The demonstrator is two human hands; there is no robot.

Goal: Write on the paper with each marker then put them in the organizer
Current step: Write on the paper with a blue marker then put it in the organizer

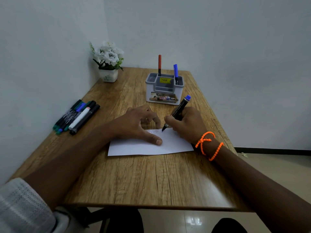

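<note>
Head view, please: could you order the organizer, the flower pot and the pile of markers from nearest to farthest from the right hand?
From the right hand:
1. Organizer, just beyond it, toward the wall.
2. Pile of markers, across the table at its left edge.
3. Flower pot, in the far left corner.

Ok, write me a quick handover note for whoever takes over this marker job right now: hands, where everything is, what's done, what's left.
Right hand grips a black marker with a blue cap end, tip on the white paper sheet beside a zigzag line.
Left hand rests on the paper, holding it flat.
Grey plastic organizer behind the paper already holds a red marker and a blue marker.
Left: finish this line, put the marker in the organizer, then do the pile of markers at the wooden table's left edge.
</note>
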